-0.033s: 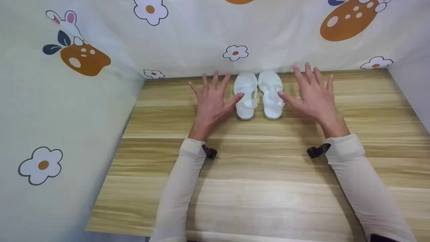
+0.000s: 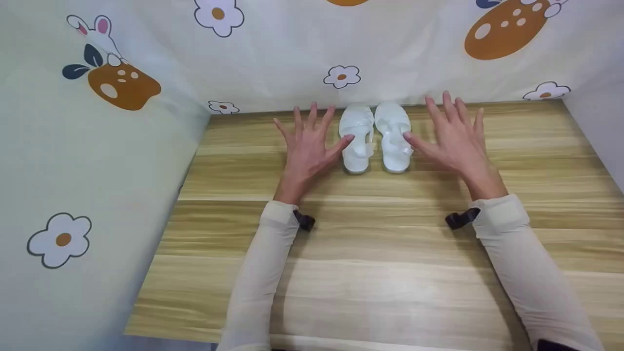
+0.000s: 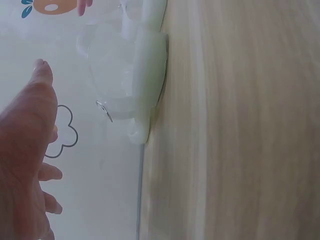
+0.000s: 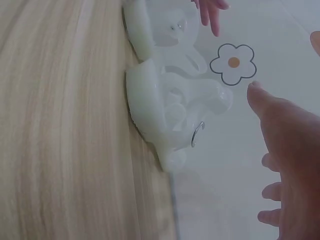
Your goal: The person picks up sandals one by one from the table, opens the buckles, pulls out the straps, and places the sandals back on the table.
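- Hands flank a pair of white sandals, one on each side. The left hand (image 2: 306,148) has its fingers spread and straight, palm down, and its thumb reaches to the outer edge of the left sandal (image 2: 357,139); whether the thumb actually touches it cannot be told.
- The right hand (image 2: 456,138) is splayed the same way, its grip wide apart and holding nothing, thumb tip at the outer edge of the right sandal (image 2: 393,135).
- From the left wrist view, the left hand (image 3: 25,165) floats clear above the surface, with a gap between it and the left sandal (image 3: 135,80).
- From the right wrist view, the right hand (image 4: 290,165) likewise sits apart from the right sandal (image 4: 165,110), fingers loosely extended; a small metal buckle ring shows on that sandal's strap.
- The two sandals lie side by side, just about touching, soles down. Their long axes run straight away from the person, rounded toes toward the back wall and heels toward the person.
- They sit at the far middle of the wooden tabletop (image 2: 370,273), close to the backdrop.
- No brand, label or writing can be read on the sandals.
- The backdrop (image 2: 273,53) is pale cloth printed with white flowers and orange-brown mushroom shapes; it also covers the left side.
- Pale long sleeves (image 2: 263,273) cover both forearms, with a dark strap at each wrist.
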A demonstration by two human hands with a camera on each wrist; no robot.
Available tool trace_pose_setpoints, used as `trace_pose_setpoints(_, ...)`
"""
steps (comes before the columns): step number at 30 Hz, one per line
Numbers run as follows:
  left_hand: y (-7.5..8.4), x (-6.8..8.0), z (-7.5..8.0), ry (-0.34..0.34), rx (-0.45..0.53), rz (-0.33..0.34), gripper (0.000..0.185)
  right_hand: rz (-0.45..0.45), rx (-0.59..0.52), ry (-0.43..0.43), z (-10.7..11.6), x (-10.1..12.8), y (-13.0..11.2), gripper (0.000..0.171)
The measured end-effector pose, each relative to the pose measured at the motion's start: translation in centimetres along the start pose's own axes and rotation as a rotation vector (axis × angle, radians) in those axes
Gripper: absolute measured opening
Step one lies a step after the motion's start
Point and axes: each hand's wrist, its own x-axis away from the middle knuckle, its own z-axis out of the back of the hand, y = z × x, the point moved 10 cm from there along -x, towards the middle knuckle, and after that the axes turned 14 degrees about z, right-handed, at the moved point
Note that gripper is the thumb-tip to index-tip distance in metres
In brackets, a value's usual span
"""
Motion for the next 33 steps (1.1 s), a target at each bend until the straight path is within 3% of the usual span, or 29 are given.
trace_pose_setpoints(20, 0.6, 0.1, -0.1, -0.04, 0.021, 0.008, 0.089, -0.001, -0.04, 0.047, 0.1, 0.1, 0.3, 0.097)
trace_pose_setpoints(26, 1.7, 0.5, 0.0, -0.051, 0.061, -0.012, 0.08, 0.015, -0.069, 0.114, 0.8, 0.2, 0.0, 0.09)
trace_pose_setpoints(33, 3.8, 1.3, -0.1, -0.094, 0.183, -0.068, 0.072, 0.002, -0.126, 0.17, 1.3, 0.2, 0.1, 0.08)
